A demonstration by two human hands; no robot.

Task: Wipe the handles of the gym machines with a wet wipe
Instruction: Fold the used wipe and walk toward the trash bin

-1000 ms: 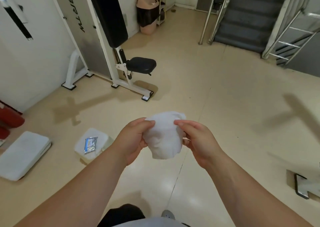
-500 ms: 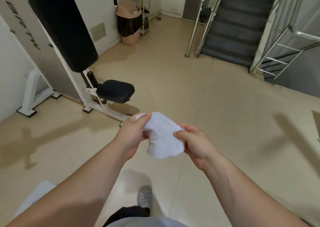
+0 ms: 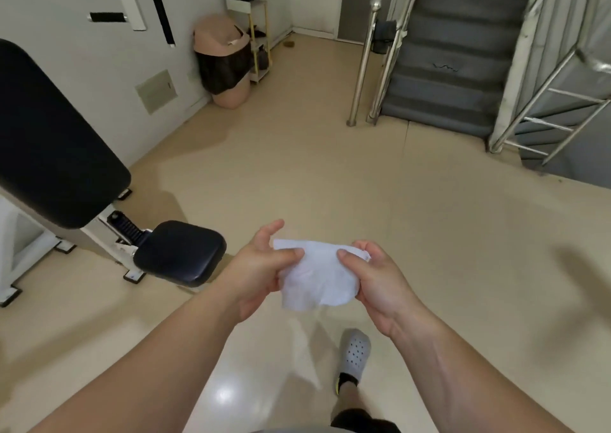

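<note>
a thin, crumpled white wet wipe (image 3: pixel 317 279) sits at the lower centre of the frame, stretched between both hands. the left hand (image 3: pixel 256 274) pinches its left edge with thumb and fingers — the index lifted loose — and the right hand (image 3: pixel 377 284) grips the right edge, fingers curled behind the sheet. at the left of the frame stands a gym machine (image 3: pixel 56 141) with black padded backrest and rounded seat on a white frame; its foam-wrapped handles (image 3: pixel 163 19) hang at upper left. the floor (image 3: pixel 330 174) is glossy beige. a pink bin (image 3: pixel 223 60) with a dark liner stands by the wall — its contents hidden. grey stairs (image 3: pixel 446 55) with steel rails rise at upper right.
</note>
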